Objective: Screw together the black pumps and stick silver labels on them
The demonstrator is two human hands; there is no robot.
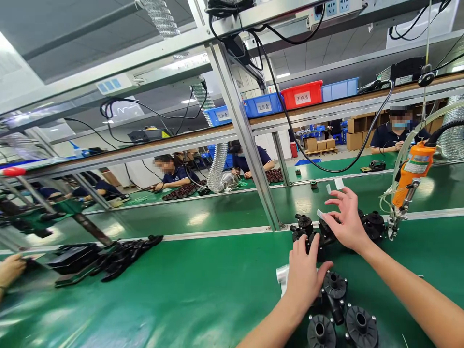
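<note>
My left hand (304, 270), fingers apart, is over the black pump parts at the right of the green mat (174, 290); its fingertips are close to a black part (303, 223) in the back cluster. My right hand (344, 217) is raised above that cluster with its fingers spread. Small whitish caps or wraps (339, 183) show at its fingertips. A silvery cylindrical piece (282, 275) lies left of my left hand, partly hidden by it. Nearer to me stand round black pump housings (361, 325) with upright centre tubes.
An orange power tool (415, 166) hangs at the right. A metal post (242, 130) rises behind the mat. Black parts (126, 256) lie at the left, near another person's hand (12, 270). Beyond the green conveyor (195, 212), several people sit working below a shelf with a red bin (302, 95).
</note>
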